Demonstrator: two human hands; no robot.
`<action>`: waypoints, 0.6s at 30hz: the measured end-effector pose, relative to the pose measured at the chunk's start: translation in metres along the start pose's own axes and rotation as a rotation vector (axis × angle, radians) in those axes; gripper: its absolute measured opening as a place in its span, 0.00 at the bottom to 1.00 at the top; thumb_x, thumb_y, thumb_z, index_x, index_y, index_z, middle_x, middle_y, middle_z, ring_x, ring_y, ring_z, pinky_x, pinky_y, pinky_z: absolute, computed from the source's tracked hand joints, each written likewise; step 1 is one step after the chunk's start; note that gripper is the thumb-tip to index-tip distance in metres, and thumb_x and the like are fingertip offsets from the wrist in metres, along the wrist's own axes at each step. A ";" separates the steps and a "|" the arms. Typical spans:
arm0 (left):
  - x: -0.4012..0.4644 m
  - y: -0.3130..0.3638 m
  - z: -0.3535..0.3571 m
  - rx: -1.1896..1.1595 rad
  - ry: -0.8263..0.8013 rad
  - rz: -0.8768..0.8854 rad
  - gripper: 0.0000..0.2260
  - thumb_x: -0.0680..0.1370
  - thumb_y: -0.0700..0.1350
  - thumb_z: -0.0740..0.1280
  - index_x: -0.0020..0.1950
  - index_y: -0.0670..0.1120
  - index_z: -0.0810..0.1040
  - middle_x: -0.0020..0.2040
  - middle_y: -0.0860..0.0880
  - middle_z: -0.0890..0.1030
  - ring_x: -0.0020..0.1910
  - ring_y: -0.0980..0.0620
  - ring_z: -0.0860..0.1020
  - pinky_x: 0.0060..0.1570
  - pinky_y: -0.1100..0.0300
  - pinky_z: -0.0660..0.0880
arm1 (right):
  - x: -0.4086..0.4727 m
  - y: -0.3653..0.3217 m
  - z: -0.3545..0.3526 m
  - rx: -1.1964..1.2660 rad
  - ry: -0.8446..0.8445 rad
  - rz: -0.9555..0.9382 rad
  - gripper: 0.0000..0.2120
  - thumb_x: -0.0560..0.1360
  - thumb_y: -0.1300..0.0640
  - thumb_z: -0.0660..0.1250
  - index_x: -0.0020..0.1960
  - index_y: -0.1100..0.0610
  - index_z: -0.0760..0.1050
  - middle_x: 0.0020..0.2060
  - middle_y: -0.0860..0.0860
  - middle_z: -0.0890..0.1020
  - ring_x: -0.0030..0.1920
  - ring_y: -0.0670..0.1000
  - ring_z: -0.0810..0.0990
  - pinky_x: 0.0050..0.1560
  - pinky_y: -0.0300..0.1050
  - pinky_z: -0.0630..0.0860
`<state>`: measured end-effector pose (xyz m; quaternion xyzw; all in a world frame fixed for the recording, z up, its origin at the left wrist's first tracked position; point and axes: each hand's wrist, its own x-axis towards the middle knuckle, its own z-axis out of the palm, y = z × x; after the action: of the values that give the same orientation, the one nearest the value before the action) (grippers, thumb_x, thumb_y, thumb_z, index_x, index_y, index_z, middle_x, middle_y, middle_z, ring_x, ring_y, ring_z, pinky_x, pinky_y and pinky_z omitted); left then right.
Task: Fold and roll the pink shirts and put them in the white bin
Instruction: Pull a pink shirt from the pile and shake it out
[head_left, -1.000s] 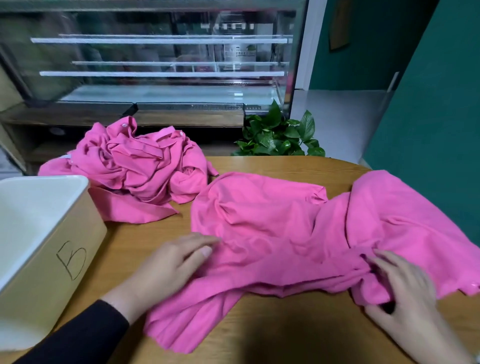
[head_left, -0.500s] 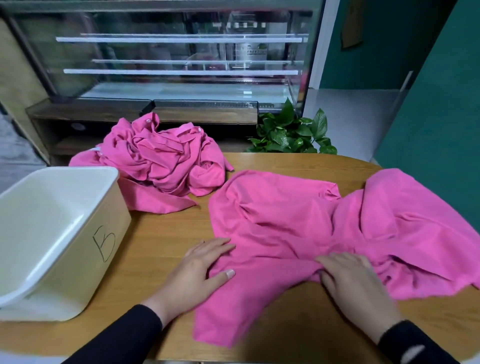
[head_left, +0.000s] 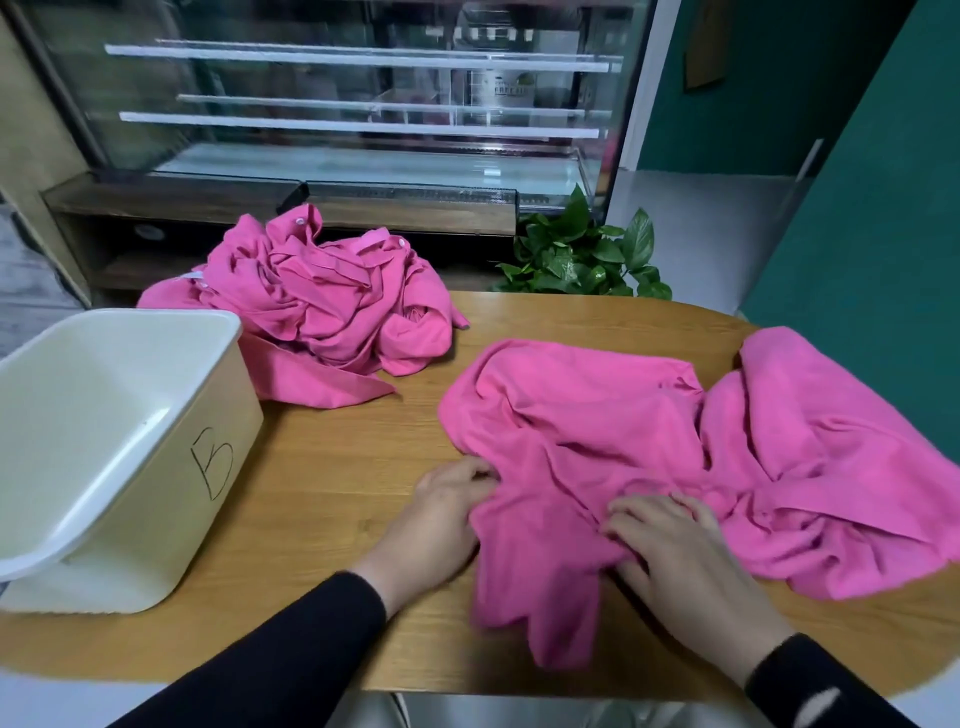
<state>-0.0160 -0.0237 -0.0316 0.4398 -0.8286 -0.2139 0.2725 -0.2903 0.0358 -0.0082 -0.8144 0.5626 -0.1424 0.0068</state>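
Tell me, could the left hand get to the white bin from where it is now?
Probably yes. The left hand rests at the shirt's edge, and only bare table lies between it and the white bin, which stands open on that side.

Long black sleeves (head_left: 291, 660), bare hands

The left hand's fingertips (head_left: 480, 470) vanish under the crumpled pink cotton shirt (head_left: 597, 426), so its grip cannot be told; the shirt's right side runs off the frame edge; the white plastic bin (head_left: 156, 322) is cropped at left; the glass display case (head_left: 363, 104) is blurred.
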 end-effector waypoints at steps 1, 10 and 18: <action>0.013 0.005 -0.011 -0.115 0.114 -0.025 0.12 0.80 0.45 0.62 0.57 0.48 0.83 0.60 0.53 0.80 0.60 0.57 0.76 0.66 0.55 0.70 | 0.009 -0.003 -0.010 0.082 0.083 0.077 0.08 0.72 0.55 0.64 0.50 0.48 0.76 0.47 0.47 0.83 0.49 0.55 0.83 0.52 0.53 0.73; 0.101 0.041 -0.102 -0.152 0.786 -0.285 0.11 0.81 0.48 0.65 0.62 0.48 0.75 0.54 0.53 0.80 0.48 0.57 0.77 0.55 0.54 0.75 | 0.123 -0.011 -0.103 0.455 0.222 0.407 0.21 0.83 0.57 0.59 0.31 0.58 0.64 0.27 0.56 0.70 0.31 0.57 0.66 0.34 0.51 0.58; 0.019 0.068 -0.009 -0.164 0.028 -0.227 0.46 0.65 0.74 0.62 0.78 0.52 0.65 0.75 0.55 0.69 0.73 0.58 0.65 0.74 0.59 0.62 | 0.125 -0.006 -0.092 0.608 0.217 0.597 0.26 0.83 0.54 0.59 0.26 0.57 0.62 0.24 0.54 0.66 0.26 0.53 0.62 0.25 0.43 0.57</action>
<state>-0.0600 -0.0052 0.0205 0.5100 -0.7492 -0.3043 0.2933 -0.2664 -0.0629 0.1094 -0.5573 0.7034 -0.3777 0.2279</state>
